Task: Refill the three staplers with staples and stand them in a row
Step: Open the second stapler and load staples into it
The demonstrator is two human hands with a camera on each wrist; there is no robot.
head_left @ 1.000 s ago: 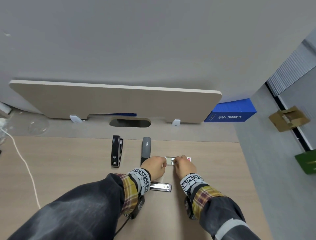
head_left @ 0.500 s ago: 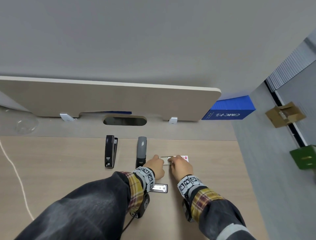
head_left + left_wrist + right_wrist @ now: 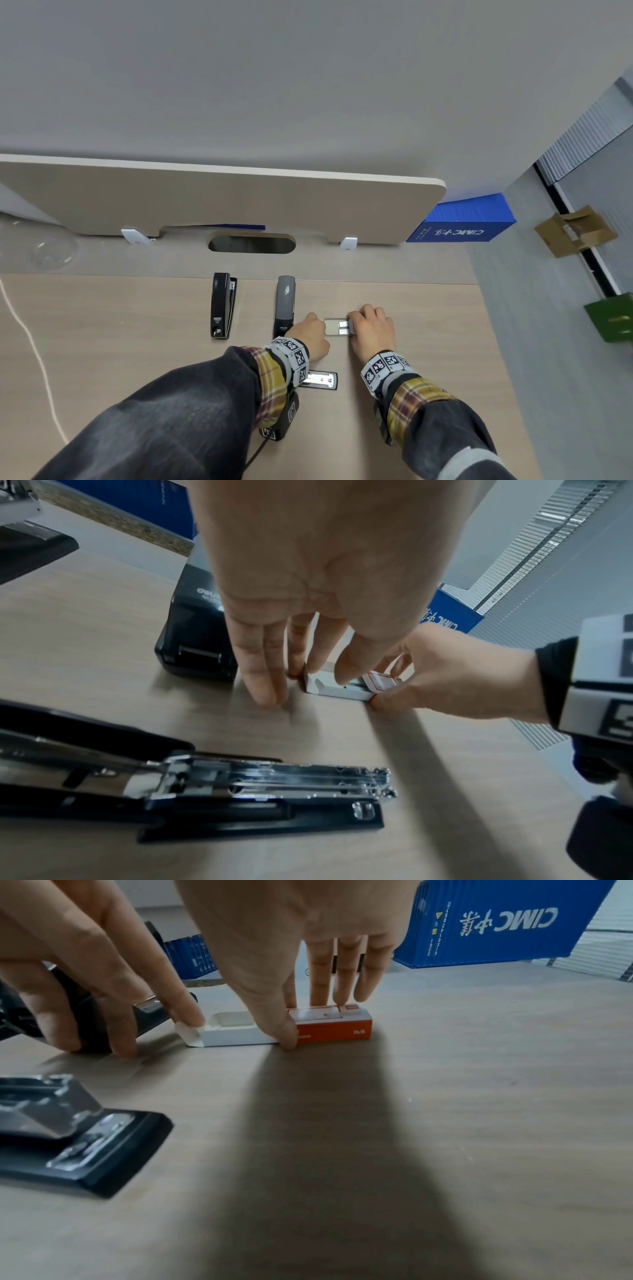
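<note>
A small staple box lies on the desk with its white inner tray (image 3: 331,326) (image 3: 232,1033) slid out to the left of the orange sleeve (image 3: 337,1028). My left hand (image 3: 309,334) (image 3: 308,674) pinches the tray's end. Gripping the sleeve is my right hand (image 3: 371,329) (image 3: 291,1031), thumb on the near side and fingers over the top. Silver staple strips (image 3: 343,328) show in the tray. One stapler (image 3: 321,380) (image 3: 240,791) lies opened flat by my left wrist. A grey stapler (image 3: 285,305) and a black stapler (image 3: 222,305) lie closed behind it.
A beige divider panel (image 3: 219,202) stands along the desk's back, with a cable slot (image 3: 251,244) under it. A blue model container (image 3: 460,222) sits at the back right. A white cord (image 3: 32,346) runs down the left. The desk edge is just right of my right arm.
The white tray has slid further out to the left of the sleeve, so more of it and the staples show between my hands. The staplers have not moved.
</note>
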